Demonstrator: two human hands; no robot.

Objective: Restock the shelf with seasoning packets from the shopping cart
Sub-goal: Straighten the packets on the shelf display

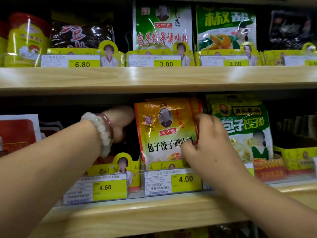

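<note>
- Now the right hand [208,143] is pinching the orange seasoning packets [164,133] standing at the lower shelf's [137,213] front edge.
- Left hand [120,122] is reaching behind them; its grip cannot be told.

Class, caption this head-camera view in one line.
Both hands, right hand and left hand, settle orange seasoning packets above the 4.00 price tag.

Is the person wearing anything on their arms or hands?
Yes. The left wrist has two bracelets: a chunky white beaded bracelet and a thin pinkish-red bangle beside it. No sleeves show on either forearm. The right hand wears no rings or bracelets that I can see.
</note>
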